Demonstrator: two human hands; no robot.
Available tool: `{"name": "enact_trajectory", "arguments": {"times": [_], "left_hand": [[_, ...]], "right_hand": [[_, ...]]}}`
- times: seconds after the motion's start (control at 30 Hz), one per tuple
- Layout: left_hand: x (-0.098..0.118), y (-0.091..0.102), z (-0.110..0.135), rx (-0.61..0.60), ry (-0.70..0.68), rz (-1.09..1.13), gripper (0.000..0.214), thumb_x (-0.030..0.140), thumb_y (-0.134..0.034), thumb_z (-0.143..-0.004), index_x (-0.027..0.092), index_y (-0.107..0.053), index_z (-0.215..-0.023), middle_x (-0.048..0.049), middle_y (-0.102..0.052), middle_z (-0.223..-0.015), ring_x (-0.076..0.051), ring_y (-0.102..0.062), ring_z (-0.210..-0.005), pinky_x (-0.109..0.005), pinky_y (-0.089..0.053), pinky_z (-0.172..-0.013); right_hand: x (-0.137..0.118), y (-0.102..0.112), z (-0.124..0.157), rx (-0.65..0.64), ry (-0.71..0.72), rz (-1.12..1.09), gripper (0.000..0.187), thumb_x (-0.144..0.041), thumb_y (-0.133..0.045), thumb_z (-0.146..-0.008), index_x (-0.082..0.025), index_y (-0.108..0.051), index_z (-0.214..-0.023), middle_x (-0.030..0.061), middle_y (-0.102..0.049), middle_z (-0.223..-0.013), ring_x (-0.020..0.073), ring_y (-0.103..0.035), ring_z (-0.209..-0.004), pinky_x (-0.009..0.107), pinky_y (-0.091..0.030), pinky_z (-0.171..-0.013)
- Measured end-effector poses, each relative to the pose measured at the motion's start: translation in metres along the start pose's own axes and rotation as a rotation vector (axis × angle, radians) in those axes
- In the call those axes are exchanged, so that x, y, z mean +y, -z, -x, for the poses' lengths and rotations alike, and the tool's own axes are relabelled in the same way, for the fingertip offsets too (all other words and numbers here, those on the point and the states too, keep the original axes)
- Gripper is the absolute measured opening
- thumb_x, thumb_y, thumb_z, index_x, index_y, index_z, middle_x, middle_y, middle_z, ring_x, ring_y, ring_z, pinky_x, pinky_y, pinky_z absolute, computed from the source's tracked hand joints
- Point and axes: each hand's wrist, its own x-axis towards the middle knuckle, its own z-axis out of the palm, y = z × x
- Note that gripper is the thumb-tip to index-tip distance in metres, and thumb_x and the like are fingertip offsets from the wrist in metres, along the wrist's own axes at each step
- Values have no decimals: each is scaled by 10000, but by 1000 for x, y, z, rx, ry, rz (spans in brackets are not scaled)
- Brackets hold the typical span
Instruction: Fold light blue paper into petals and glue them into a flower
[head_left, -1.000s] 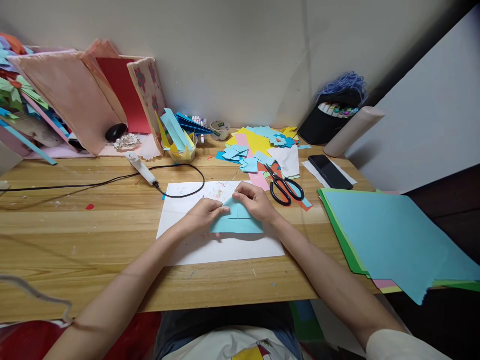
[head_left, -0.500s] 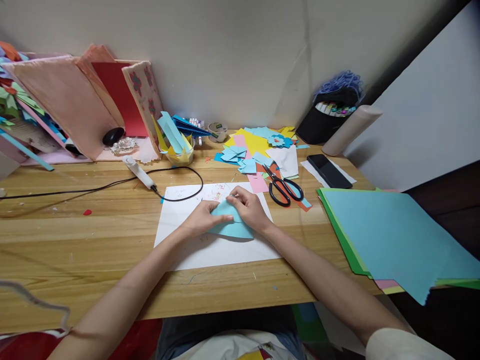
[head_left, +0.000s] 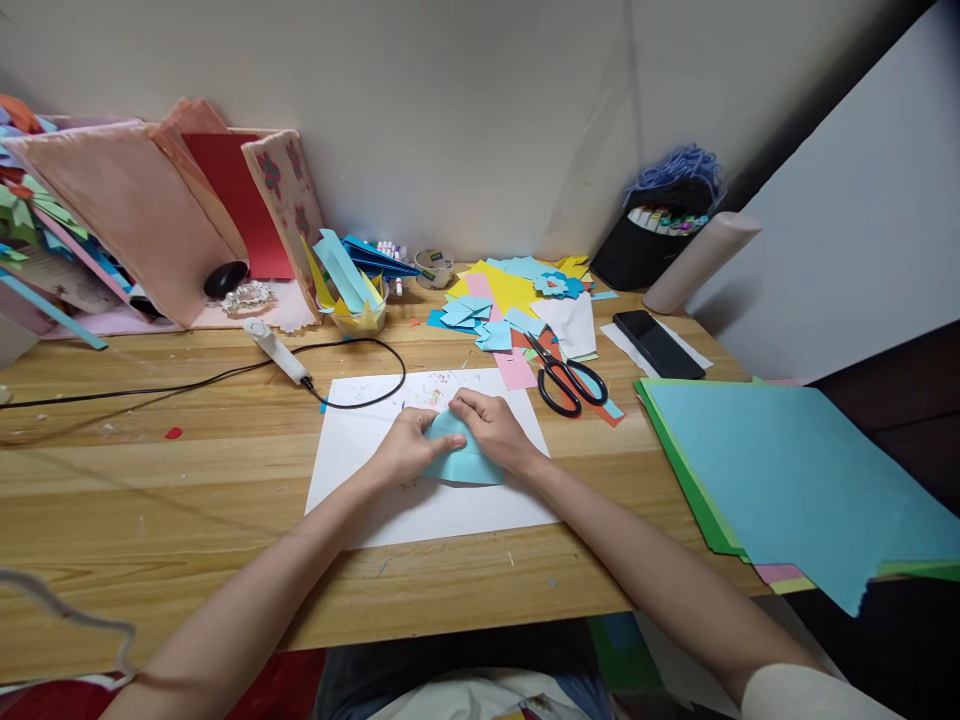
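A small light-blue folded paper (head_left: pixel 463 462) lies on a white sheet (head_left: pixel 390 500) in the middle of the wooden desk (head_left: pixel 187 480). My left hand (head_left: pixel 409 445) grips the paper's left side, fingers curled over its edge. From the right, my right hand (head_left: pixel 491 430) pinches the paper's top, fingers pressed together on a fold. The two hands touch above the paper and hide most of its upper part.
Black scissors (head_left: pixel 564 378) lie right of the white sheet. A stack of large coloured paper (head_left: pixel 787 470) overhangs the desk's right edge. A phone (head_left: pixel 658 343), paper scraps (head_left: pixel 510 300), a marker case (head_left: pixel 660 235) and a glue gun (head_left: pixel 274 348) with its cable sit behind.
The blue paper has been folded smaller. Both hands have drawn closer together over it and shifted slightly left.
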Motion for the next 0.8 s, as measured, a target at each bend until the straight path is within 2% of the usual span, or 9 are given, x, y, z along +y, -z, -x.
{"name": "enact_trajectory", "arguments": {"times": [0.17,0.27,0.4,0.5,0.6,0.8], "left_hand": [[0,1,-1,-7,13,-11,358,457,-601,-617,130,-476,-540,39,-367,-519,-67,-303,-489,-196,-217,-429],[-2,-1,-2,11,-20,-22,324,421,-578,-634,129,-484,-530,35,-380,-526,-72,-314,-506,-197,-230,-443],[-5,-6,-3,78,-56,-92,285,334,-539,-639,137,-430,-465,43,-312,-490,-73,-286,-514,-201,-218,-453],[-6,-8,-3,104,-77,-98,231,297,-526,-636,128,-474,-488,42,-330,-500,-81,-313,-531,-204,-256,-481],[-5,-9,-2,91,-84,-90,232,331,-533,-646,118,-550,-556,37,-370,-522,-91,-340,-545,-209,-277,-495],[0,-7,1,80,22,-108,302,417,-594,-619,129,-521,-571,51,-334,-487,-73,-288,-475,-211,-208,-427]], "right_hand": [[0,2,-1,29,-6,75,303,-341,-375,-870,-187,-398,-610,-37,-375,-568,106,-361,-549,236,-264,-530],[-4,3,-1,38,59,188,168,-331,-497,-809,-193,-497,-712,-18,-490,-661,123,-419,-620,242,-296,-582],[-9,-2,-1,47,130,167,87,-240,-596,-723,-193,-526,-748,15,-562,-787,158,-484,-765,266,-347,-685],[-9,-7,-1,76,117,120,63,-197,-563,-738,-187,-516,-698,11,-562,-743,154,-496,-742,267,-360,-684],[-8,-8,-1,90,88,92,73,-201,-544,-756,-178,-534,-687,9,-574,-722,143,-505,-710,257,-363,-660],[-7,1,-2,101,83,160,171,-230,-523,-796,-174,-615,-664,8,-616,-635,122,-510,-587,245,-347,-583]]}}
